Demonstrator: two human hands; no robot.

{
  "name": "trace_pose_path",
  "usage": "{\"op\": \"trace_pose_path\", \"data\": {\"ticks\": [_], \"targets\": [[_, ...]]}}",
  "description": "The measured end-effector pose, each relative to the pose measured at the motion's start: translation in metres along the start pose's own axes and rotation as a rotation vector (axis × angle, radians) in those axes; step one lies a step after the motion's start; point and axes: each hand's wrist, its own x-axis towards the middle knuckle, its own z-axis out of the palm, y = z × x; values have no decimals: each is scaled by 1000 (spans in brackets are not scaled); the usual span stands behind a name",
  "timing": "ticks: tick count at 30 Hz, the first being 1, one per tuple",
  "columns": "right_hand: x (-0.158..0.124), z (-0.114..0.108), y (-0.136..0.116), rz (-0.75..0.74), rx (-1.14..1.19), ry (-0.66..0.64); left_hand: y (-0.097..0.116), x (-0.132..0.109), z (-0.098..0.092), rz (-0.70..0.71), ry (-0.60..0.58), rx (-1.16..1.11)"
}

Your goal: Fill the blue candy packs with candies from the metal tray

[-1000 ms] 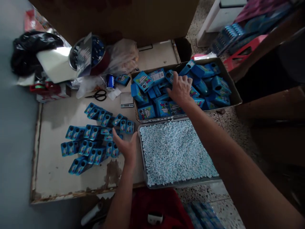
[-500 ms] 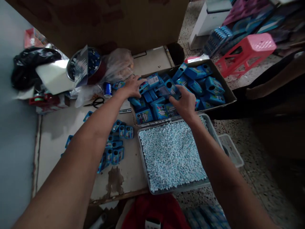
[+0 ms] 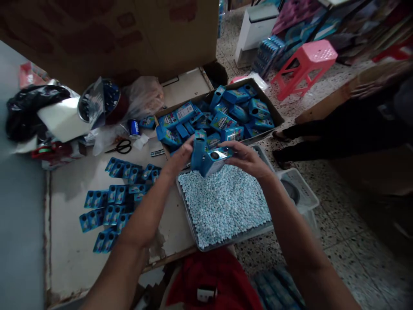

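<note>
My left hand (image 3: 179, 162) is closed on a small blue candy box (image 3: 198, 151), held upright with a round hole in its top. In my right hand (image 3: 247, 160) is another blue candy box (image 3: 213, 163), tilted, its hole facing up. The two boxes are close together above a clear plastic tub (image 3: 192, 228) filled with pale blue candy pellets (image 3: 229, 206). Just behind them, a shallow cardboard box (image 3: 278, 122) holds many more blue candy boxes (image 3: 226, 121), lying in a jumble.
Several blue boxes (image 3: 118, 193) stand in groups on the white table (image 3: 69, 241) at left. Beyond them lie scissors (image 3: 123, 146), a blue can (image 3: 133, 128) and a metal bowl (image 3: 111, 101). A pink stool (image 3: 306, 64) and a person's legs (image 3: 309, 137) are at right.
Both hands have come back from the cardboard box toward me, each bringing a blue candy box over the tub. The camera view has shifted, showing more of the boxes on the table.
</note>
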Motion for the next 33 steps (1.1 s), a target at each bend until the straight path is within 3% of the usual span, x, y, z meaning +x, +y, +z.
{"op": "trace_pose_path", "data": {"ticks": [2,3,5,8,11,15,17,20,23,26,30,33], "targets": [[-14,0,12,43,173,7,-7,-21,29,-66,-156,-133],[-22,6,19,57,241,46,-12,-30,43,-97,-171,-201],[-39,26,33,92,309,189,-25,-44,71,-153,-41,-331],[-65,69,49,169,230,521,-46,-61,102,-267,202,-512],[-85,98,62,223,124,718,-60,-73,112,-361,218,-526],[-97,95,74,273,232,765,-61,-83,103,-358,50,-339],[-101,87,74,307,288,754,-58,-86,102,-324,65,-241],[-110,82,70,357,215,684,-54,-91,109,-226,184,-79],[-125,87,68,344,231,470,-56,-99,117,-168,293,18],[-137,95,76,349,317,241,-63,-110,118,-255,376,14],[-144,96,95,415,384,196,-74,-124,104,-432,241,64],[-147,96,106,478,418,143,-78,-131,94,-487,162,145]]}}
